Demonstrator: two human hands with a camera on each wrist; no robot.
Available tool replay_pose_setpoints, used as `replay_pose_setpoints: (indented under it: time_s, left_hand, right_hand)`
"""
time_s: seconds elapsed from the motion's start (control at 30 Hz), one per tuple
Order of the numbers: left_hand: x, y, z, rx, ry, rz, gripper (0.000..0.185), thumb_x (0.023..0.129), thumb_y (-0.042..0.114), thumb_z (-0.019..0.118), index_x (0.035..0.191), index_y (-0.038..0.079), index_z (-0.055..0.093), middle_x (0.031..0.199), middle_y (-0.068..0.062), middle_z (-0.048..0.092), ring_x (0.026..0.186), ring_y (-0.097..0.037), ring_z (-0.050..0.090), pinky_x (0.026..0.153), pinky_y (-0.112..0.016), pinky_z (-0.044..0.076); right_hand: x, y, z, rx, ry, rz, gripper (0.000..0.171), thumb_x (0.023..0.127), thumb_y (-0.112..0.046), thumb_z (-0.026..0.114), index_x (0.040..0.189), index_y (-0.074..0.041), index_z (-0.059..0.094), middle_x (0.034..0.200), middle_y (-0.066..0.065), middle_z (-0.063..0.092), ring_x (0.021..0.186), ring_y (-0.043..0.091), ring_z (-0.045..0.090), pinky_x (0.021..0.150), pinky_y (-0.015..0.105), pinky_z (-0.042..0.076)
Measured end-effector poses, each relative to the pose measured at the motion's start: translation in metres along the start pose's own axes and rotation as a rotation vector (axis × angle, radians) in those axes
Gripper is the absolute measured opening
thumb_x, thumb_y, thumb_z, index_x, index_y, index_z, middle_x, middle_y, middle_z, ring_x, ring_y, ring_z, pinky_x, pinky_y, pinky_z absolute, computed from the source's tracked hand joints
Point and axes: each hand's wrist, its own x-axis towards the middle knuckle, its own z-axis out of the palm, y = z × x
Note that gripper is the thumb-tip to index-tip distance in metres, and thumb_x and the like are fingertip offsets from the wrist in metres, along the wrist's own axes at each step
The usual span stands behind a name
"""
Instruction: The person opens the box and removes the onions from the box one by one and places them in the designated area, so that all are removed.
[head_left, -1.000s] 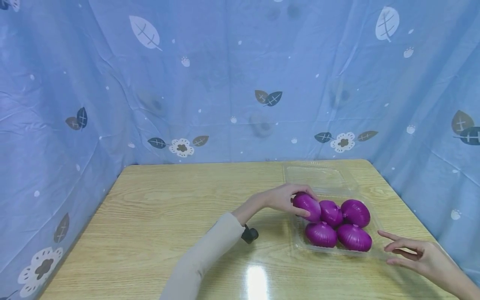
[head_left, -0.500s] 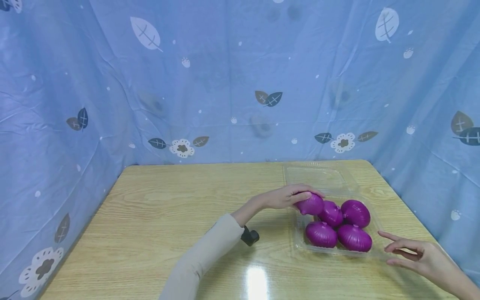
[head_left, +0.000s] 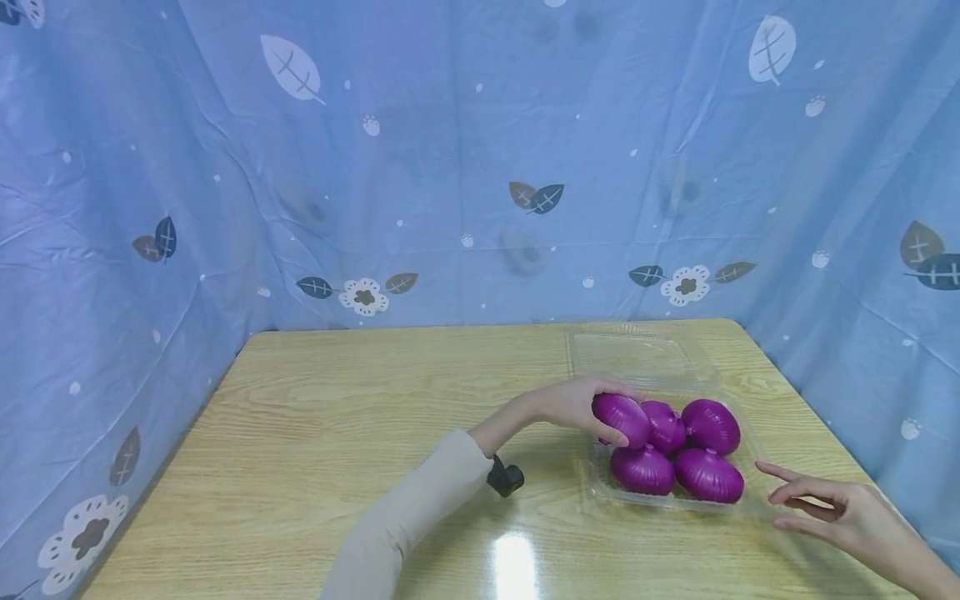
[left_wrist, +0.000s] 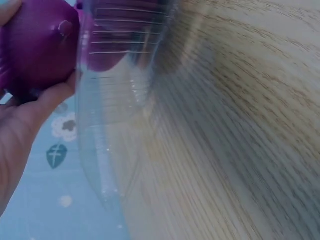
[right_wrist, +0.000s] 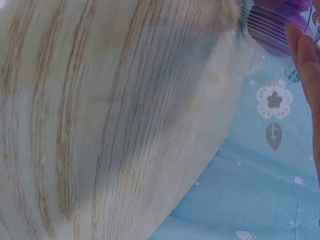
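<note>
My left hand (head_left: 573,404) grips a purple onion (head_left: 621,419) at the back left corner of a clear plastic clamshell box (head_left: 652,502). Thumb and fingers curl round this onion in the left wrist view, where it shows just above the box's ribbed wall (left_wrist: 115,37). Several more purple onions fill the rest of the box, among them one at the front right (head_left: 709,476) and one at the back right (head_left: 711,426). Off the box's right side, my right hand (head_left: 843,512) hangs with loosely bent fingers around nothing, its fingertips near the box edge.
The box's clear lid (head_left: 633,357) lies folded back toward the rear of the wooden table (head_left: 360,417). Blue patterned curtains (head_left: 450,167) enclose the back and both sides. A black wrist camera (head_left: 505,477) sits under the left wrist.
The onion in my left hand has turned and shifted slightly right, lower now than half a second ago. My fingers have changed their hold on it. The right hand has stayed still.
</note>
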Motion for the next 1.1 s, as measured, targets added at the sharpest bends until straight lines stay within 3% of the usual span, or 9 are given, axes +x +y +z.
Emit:
replay_pose_setpoints:
  time_s: [0.17, 0.33, 0.5, 0.57, 0.67, 0.77, 0.83, 0.97, 1.1]
  left_hand:
    - [-0.002, -0.002, 0.000, 0.035, 0.038, 0.078, 0.051, 0.076, 0.029, 0.071, 0.123, 0.023, 0.053, 0.121, 0.010, 0.049, 0.102, 0.001, 0.047, 0.078, -0.012, 0.045]
    - [-0.003, -0.005, 0.000, -0.019, 0.034, 0.169, 0.039, 0.093, 0.024, 0.048, 0.132, 0.020, 0.045, 0.133, 0.008, 0.043, 0.116, 0.000, 0.039, 0.089, -0.016, 0.040]
    - [-0.006, -0.007, 0.000, -0.283, 0.022, 0.097, 0.034, 0.099, 0.022, 0.032, 0.131, 0.018, 0.044, 0.131, 0.007, 0.042, 0.111, -0.005, 0.047, 0.088, -0.029, 0.046]
    - [-0.008, -0.006, -0.001, -0.427, 0.024, 0.040, 0.032, 0.098, 0.019, 0.037, 0.129, 0.020, 0.043, 0.126, 0.005, 0.042, 0.103, -0.010, 0.053, 0.081, -0.038, 0.050]
    - [-0.011, -0.006, -0.002, -0.482, 0.056, 0.018, 0.050, 0.087, 0.008, 0.058, 0.129, 0.023, 0.036, 0.122, 0.005, 0.041, 0.100, -0.011, 0.055, 0.082, -0.036, 0.050]
    - [-0.012, -0.006, -0.002, -0.394, 0.116, 0.048, 0.073, 0.073, 0.001, 0.072, 0.130, 0.023, 0.032, 0.123, 0.004, 0.042, 0.103, -0.008, 0.052, 0.085, -0.026, 0.047]
    - [-0.012, -0.006, -0.003, -0.320, 0.161, 0.046, 0.075, 0.069, 0.006, 0.076, 0.128, 0.022, 0.033, 0.120, 0.004, 0.045, 0.103, -0.006, 0.052, 0.084, -0.022, 0.046]
    - [-0.015, -0.006, -0.005, -0.219, 0.216, 0.017, 0.068, 0.071, 0.020, 0.077, 0.127, 0.024, 0.038, 0.114, 0.007, 0.050, 0.097, -0.004, 0.054, 0.079, -0.020, 0.048]
    - [-0.016, -0.008, -0.007, -0.185, 0.158, 0.093, 0.062, 0.081, 0.021, 0.067, 0.135, 0.026, 0.037, 0.126, 0.010, 0.045, 0.106, -0.003, 0.050, 0.085, -0.021, 0.045]
  right_hand:
    - [0.001, -0.001, 0.001, 0.002, -0.005, -0.001, 0.025, 0.068, 0.010, 0.070, 0.087, -0.005, 0.064, 0.123, -0.017, 0.052, 0.108, -0.007, 0.048, 0.070, 0.019, 0.051]
    - [0.000, -0.001, 0.001, 0.007, -0.004, 0.002, 0.026, 0.068, 0.011, 0.069, 0.087, -0.005, 0.063, 0.123, -0.017, 0.052, 0.108, -0.007, 0.048, 0.070, 0.018, 0.051]
    - [0.000, -0.001, 0.000, 0.011, -0.005, -0.005, 0.026, 0.068, 0.012, 0.069, 0.087, -0.005, 0.063, 0.123, -0.018, 0.051, 0.109, -0.007, 0.048, 0.071, 0.018, 0.051]
    - [0.000, -0.001, 0.000, 0.003, 0.003, -0.001, 0.026, 0.067, 0.012, 0.069, 0.086, -0.005, 0.063, 0.122, -0.018, 0.052, 0.109, -0.007, 0.048, 0.071, 0.018, 0.050]
    - [0.000, -0.002, 0.000, -0.009, 0.008, -0.001, 0.026, 0.067, 0.011, 0.070, 0.086, -0.006, 0.063, 0.122, -0.017, 0.052, 0.109, -0.007, 0.048, 0.071, 0.017, 0.050]
    - [0.000, -0.002, 0.000, -0.014, 0.013, 0.004, 0.026, 0.067, 0.011, 0.070, 0.086, -0.006, 0.064, 0.121, -0.017, 0.053, 0.108, -0.007, 0.048, 0.070, 0.017, 0.051]
    - [0.000, -0.002, 0.000, -0.018, 0.011, 0.005, 0.026, 0.067, 0.011, 0.070, 0.086, -0.006, 0.063, 0.121, -0.017, 0.053, 0.108, -0.007, 0.048, 0.070, 0.017, 0.051]
    - [0.001, -0.002, 0.001, -0.025, 0.012, 0.009, 0.026, 0.067, 0.010, 0.070, 0.086, -0.007, 0.064, 0.121, -0.017, 0.053, 0.108, -0.007, 0.049, 0.070, 0.017, 0.051]
    - [0.001, -0.002, 0.000, -0.020, 0.004, 0.001, 0.027, 0.067, 0.011, 0.070, 0.086, -0.007, 0.064, 0.122, -0.018, 0.052, 0.108, -0.007, 0.048, 0.070, 0.018, 0.051]
